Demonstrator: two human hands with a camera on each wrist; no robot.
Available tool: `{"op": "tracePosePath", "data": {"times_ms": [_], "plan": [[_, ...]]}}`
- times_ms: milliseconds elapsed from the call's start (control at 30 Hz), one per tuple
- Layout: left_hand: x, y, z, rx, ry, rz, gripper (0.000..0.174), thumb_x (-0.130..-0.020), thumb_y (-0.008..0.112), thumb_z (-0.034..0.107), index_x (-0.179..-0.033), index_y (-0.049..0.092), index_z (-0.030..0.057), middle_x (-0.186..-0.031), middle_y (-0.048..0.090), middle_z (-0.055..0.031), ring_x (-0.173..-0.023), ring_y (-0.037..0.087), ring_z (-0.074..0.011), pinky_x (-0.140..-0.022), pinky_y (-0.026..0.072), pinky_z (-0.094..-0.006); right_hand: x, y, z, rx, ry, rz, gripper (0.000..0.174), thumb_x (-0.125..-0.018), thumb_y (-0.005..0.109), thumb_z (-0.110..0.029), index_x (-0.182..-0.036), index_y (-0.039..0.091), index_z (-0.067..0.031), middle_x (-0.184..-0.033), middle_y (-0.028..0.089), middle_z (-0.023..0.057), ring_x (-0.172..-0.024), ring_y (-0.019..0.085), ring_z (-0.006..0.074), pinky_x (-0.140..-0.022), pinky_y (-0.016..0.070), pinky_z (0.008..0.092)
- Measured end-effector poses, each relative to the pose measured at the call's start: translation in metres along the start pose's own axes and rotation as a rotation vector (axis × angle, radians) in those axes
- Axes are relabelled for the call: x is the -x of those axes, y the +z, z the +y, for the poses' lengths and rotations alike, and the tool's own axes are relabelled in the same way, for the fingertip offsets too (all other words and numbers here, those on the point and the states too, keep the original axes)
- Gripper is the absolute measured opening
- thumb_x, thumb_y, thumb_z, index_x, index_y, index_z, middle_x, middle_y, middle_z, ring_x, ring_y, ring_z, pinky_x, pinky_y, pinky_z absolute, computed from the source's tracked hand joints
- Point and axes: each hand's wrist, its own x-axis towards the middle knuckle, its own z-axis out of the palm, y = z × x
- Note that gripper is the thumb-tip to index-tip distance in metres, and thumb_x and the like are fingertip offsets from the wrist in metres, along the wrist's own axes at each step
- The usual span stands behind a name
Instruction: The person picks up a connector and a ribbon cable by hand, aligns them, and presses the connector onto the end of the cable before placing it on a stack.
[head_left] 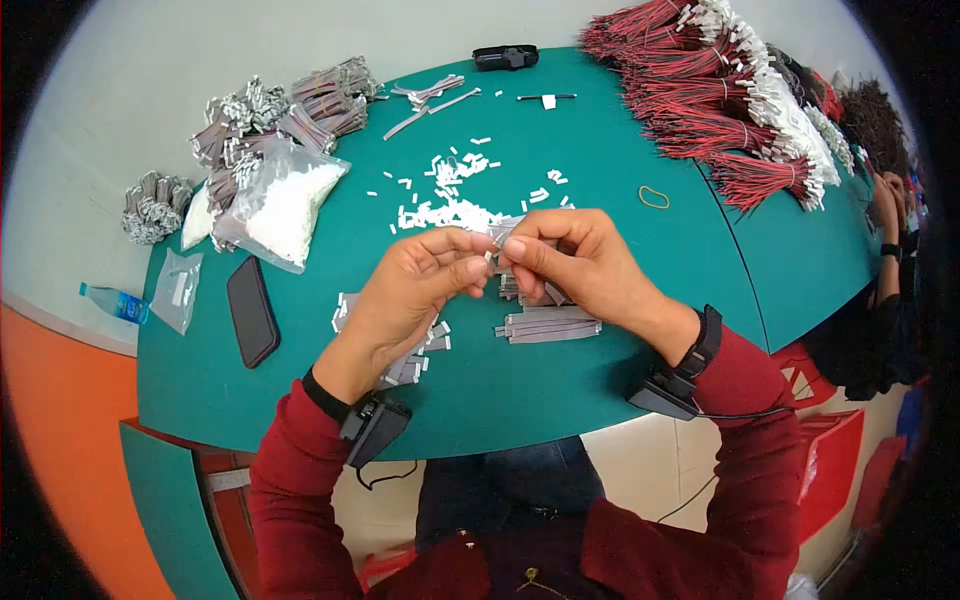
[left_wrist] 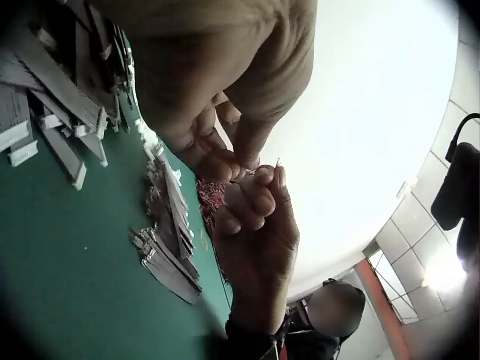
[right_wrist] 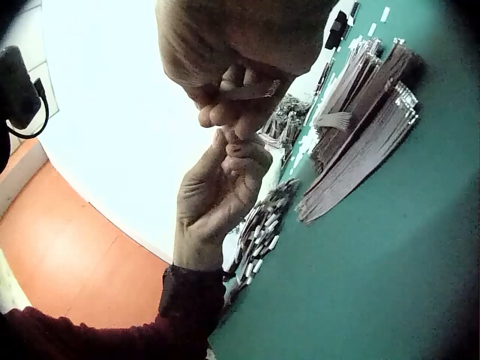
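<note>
Over the middle of the table both hands meet fingertip to fingertip. My left hand [head_left: 415,285] pinches a small white connector housing [head_left: 489,257] between thumb and forefinger. My right hand [head_left: 590,265] grips a flat grey ribbon cable [right_wrist: 255,91], whose tail crosses the palm in the right wrist view. The cable's front end lies at the fingertips, mostly hidden by them. Loose white connector housings [head_left: 455,213] are strewn just beyond the hands. Below the right hand lies a stack of grey ribbon cables [head_left: 550,327]; more cables with white ends [head_left: 405,370] lie under the left wrist.
At left are a bag of white housings [head_left: 290,205], bundled grey cables [head_left: 250,110], a black phone [head_left: 252,312] and a water bottle [head_left: 115,302]. Red wire bundles [head_left: 700,100] fill the back right, near a rubber band [head_left: 654,197]. Another person's hand [head_left: 888,205] shows far right.
</note>
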Motion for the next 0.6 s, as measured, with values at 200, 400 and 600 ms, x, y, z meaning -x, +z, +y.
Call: {"op": "tracePosePath", "data": {"times_ms": [200, 400, 600], "plan": [[0.004, -0.006, -0.003, 0.075, -0.029, 0.009, 0.019, -0.085, 0.062, 0.010, -0.102, 0.060, 0.0005, -0.093, 0.061, -0.0052, -0.085, 0.057, -0.0111, -0.072, 0.0462, -0.0242, -0.002, 0.002, 0.002, 0.017, 0.051, 0.002, 0.021, -0.091, 0.055, -0.018, -0.079, 0.061, -0.0017, -0.061, 0.056, -0.0015, -0.054, 0.050, 0.0033, -0.048, 0.0395, 0.0179], [0.007, 0.002, -0.004, -0.042, -0.016, 0.117, 0.018, -0.085, 0.061, 0.007, -0.101, 0.059, 0.0008, -0.088, 0.061, -0.0053, -0.076, 0.057, -0.0116, -0.069, 0.0476, -0.0239, -0.002, 0.003, 0.003, 0.022, 0.033, 0.011, 0.020, -0.091, 0.055, -0.018, -0.080, 0.061, -0.0018, -0.062, 0.057, -0.0018, -0.054, 0.050, 0.0031, -0.049, 0.0397, 0.0176], [0.009, 0.004, -0.008, -0.244, 0.031, 0.071, 0.016, -0.084, 0.061, 0.005, -0.099, 0.059, -0.0004, -0.087, 0.062, -0.0055, -0.077, 0.058, -0.0106, -0.069, 0.0477, -0.0237, -0.001, 0.006, 0.002, 0.007, 0.061, 0.001, 0.019, -0.091, 0.054, -0.018, -0.083, 0.062, -0.0021, -0.066, 0.059, -0.0019, -0.057, 0.051, 0.0026, -0.051, 0.0406, 0.0166]]}}
